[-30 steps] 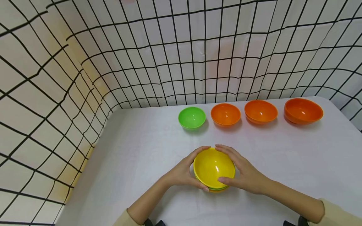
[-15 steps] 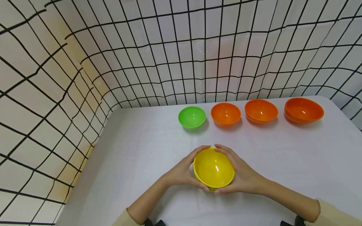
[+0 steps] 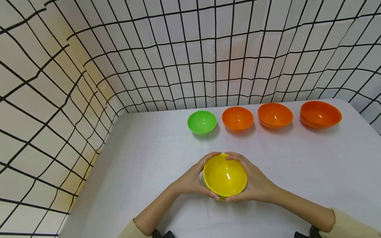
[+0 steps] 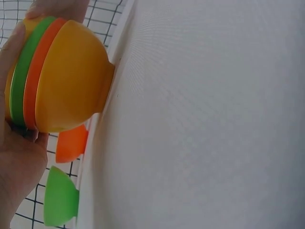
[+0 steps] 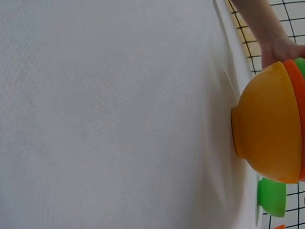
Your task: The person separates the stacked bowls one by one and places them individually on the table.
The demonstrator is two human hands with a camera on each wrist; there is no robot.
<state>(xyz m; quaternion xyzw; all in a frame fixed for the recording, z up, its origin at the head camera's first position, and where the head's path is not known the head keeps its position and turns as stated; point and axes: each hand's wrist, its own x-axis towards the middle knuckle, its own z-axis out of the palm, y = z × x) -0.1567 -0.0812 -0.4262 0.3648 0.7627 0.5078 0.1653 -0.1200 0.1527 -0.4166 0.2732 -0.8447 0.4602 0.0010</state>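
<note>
A stack of nested bowls stands upright on the table, with a yellow bowl (image 3: 225, 175) on top. The left wrist view shows a green rim (image 4: 26, 71) and an orange rim (image 4: 40, 71) beneath it, then a yellow-orange bowl (image 4: 76, 78) at the bottom with its foot at the cloth. My left hand (image 3: 197, 177) grips the stack from the left, thumb at the near side and fingers round the far rim. From the right, my right hand (image 3: 254, 181) grips it the same way. The thumbs lie close together in front, and the fingertips nearly meet at the far side.
A green bowl (image 3: 202, 122) and three orange bowls, a left one (image 3: 237, 118), a middle one (image 3: 275, 115) and a larger right one (image 3: 320, 114), line the table's back edge. White cloth (image 3: 148, 148) covers the table. Black-grid walls (image 3: 190, 59) rise behind and at left.
My right thumb has moved from inside the top bowl's rim down to the near outer side of the stack. The left hand and the stack have stayed in place.
</note>
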